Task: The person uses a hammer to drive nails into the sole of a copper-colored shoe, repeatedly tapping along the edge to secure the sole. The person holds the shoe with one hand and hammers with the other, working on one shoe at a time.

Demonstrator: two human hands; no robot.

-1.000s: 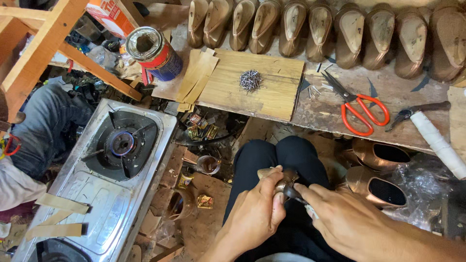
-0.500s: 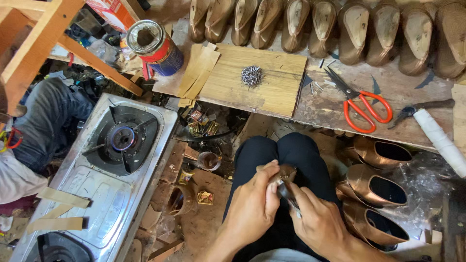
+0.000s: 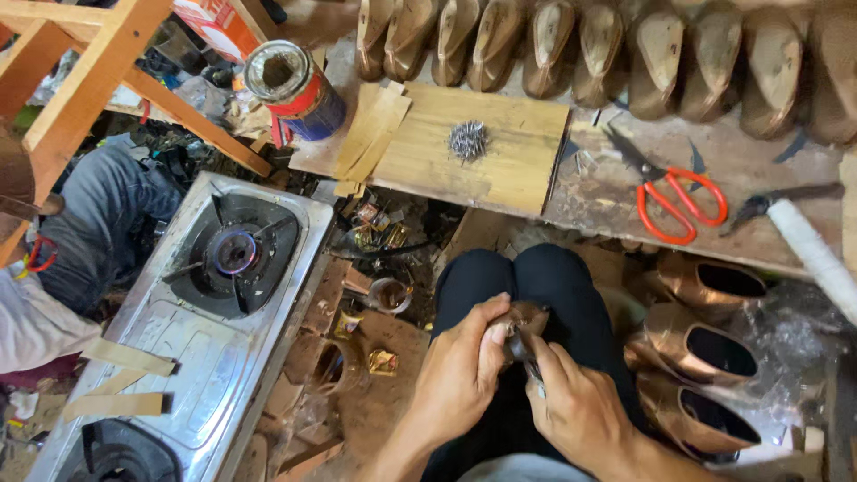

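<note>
Over my knees, my left hand grips a small brown shoe piece, fingers curled around it. My right hand is closed around a thin metal tool whose tip meets that piece. Both hands touch each other above my black trousers. What the tool's tip does is hidden by the fingers.
A steel gas stove sits at left. A wooden board carries a pile of small nails, with red scissors and a glue can nearby. Shoe lasts line the top. Bronze shoes lie at right. Another person's leg is at left.
My hands have drawn closer together and shifted slightly up over the knees. The left hand's fingers now wrap further over the shoe piece.
</note>
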